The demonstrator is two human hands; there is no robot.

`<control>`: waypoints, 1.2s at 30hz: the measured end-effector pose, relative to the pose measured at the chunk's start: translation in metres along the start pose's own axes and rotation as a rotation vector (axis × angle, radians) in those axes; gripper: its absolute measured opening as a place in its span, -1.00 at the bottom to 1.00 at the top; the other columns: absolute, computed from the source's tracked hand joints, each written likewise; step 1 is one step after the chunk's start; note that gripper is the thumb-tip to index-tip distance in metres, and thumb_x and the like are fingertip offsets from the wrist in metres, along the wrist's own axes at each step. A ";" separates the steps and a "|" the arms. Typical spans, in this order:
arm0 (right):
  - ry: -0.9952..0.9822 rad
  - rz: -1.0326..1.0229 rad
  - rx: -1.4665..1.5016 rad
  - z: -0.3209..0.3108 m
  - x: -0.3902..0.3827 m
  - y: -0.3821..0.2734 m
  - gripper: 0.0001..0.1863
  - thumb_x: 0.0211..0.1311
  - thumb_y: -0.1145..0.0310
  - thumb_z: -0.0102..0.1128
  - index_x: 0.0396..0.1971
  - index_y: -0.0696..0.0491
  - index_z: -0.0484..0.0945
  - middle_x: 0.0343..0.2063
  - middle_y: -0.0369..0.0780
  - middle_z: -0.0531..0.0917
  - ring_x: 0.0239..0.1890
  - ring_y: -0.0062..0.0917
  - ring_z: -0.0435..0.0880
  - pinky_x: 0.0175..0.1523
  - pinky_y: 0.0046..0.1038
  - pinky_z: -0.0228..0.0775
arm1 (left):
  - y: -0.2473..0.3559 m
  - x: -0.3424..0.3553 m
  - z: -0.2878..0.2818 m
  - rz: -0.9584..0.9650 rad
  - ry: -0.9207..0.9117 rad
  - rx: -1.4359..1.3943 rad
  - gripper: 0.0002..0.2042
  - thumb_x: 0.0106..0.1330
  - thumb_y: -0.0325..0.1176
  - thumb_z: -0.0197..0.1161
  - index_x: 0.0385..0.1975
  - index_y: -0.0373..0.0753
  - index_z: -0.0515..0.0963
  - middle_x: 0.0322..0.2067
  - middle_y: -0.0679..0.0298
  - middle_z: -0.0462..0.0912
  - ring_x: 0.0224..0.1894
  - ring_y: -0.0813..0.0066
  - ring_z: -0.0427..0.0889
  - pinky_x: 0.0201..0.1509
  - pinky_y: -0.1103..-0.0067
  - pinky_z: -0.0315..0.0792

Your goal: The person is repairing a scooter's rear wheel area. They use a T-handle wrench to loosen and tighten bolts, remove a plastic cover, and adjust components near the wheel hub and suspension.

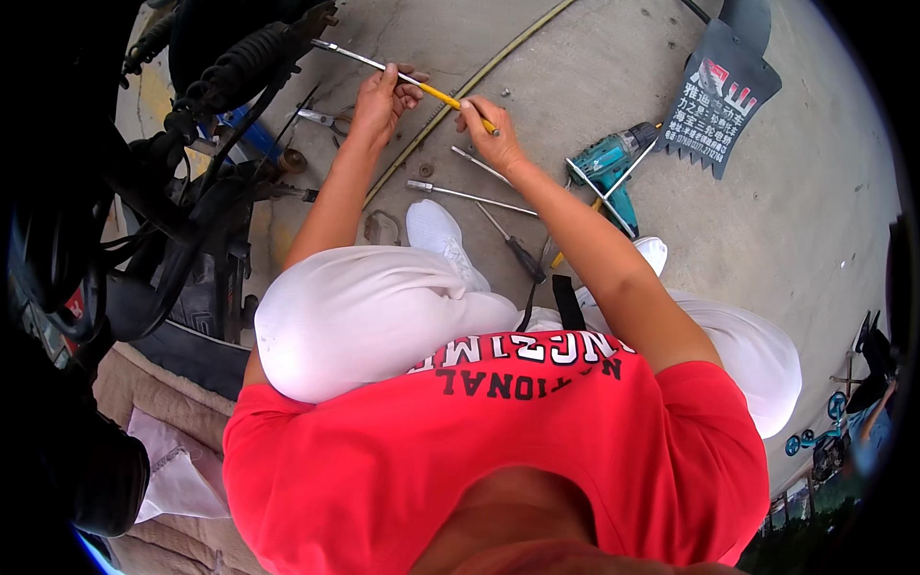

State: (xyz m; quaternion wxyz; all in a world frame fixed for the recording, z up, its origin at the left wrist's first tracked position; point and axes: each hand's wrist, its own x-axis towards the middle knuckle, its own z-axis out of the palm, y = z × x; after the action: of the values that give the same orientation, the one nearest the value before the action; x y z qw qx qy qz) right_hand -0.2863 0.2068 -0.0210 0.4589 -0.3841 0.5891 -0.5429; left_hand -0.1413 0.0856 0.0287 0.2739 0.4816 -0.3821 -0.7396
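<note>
Both hands grip a long tool with a steel shaft and yellow handle (pixel 438 94). My left hand (pixel 383 101) holds the shaft, and my right hand (pixel 487 134) holds the handle's end. The shaft's tip reaches toward a black coil-spring part (pixel 233 72) at upper left; contact is unclear. Below my hands, long metal rods (pixel 482 201), a screwdriver (pixel 527 257) and a teal cordless drill (pixel 609 168) lie on the concrete floor (pixel 728 240). Pliers (pixel 321 120) lie left of my left hand.
Black vehicle frame and cables (pixel 144 220) fill the left side. A hose (pixel 494 57) crosses the floor; a dark printed flap (pixel 714 101) lies upper right. My white-trousered knees flank the tools. A padded mat (pixel 168 532) is lower left; another person (pixel 872 431) is at far right near scooters.
</note>
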 end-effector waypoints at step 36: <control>-0.257 0.376 0.533 -0.026 0.017 0.017 -0.73 0.28 0.21 -0.07 -0.38 0.14 0.43 -0.64 -0.38 0.32 -0.47 -0.63 0.33 -0.13 -0.50 0.31 | -0.031 -0.039 0.037 0.654 0.133 0.890 -0.79 0.17 -0.30 0.16 -0.32 -0.31 0.52 -0.36 0.13 0.59 -0.30 0.23 0.56 -0.24 0.42 0.41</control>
State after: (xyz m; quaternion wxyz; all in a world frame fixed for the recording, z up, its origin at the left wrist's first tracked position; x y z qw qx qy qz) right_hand -0.3152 0.1997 -0.0404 0.7056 -0.2007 0.4245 -0.5307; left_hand -0.1615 0.1438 0.0320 0.2832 0.4527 -0.7691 -0.3512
